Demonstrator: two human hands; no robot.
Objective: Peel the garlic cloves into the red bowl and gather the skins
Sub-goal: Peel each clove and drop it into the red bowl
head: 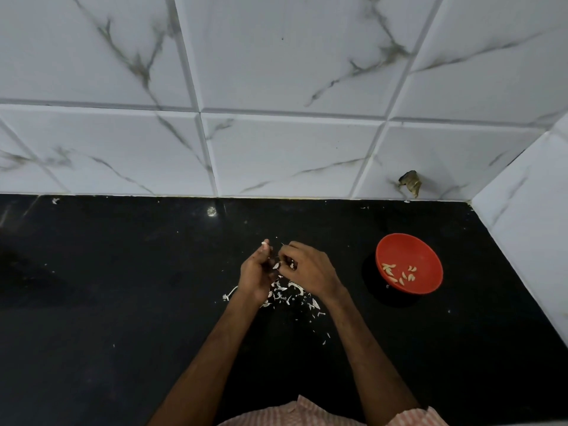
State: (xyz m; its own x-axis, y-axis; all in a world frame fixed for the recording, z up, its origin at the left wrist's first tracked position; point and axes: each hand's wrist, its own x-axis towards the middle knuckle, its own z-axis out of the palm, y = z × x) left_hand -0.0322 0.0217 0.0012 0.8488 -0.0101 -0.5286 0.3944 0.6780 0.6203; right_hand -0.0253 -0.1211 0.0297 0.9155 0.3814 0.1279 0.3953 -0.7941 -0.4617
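Over the skins (289, 292) on the worktop (123, 302) | left grip (255, 272) and right grip (307, 269) both pinch one clove (276, 265) | we should peel low so bits land there | bowl (408, 241) sits at our right

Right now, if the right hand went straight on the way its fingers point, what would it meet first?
The right hand points left, so it would likely meet the pale garlic piece between the hands, then the left hand; depth is unclear.
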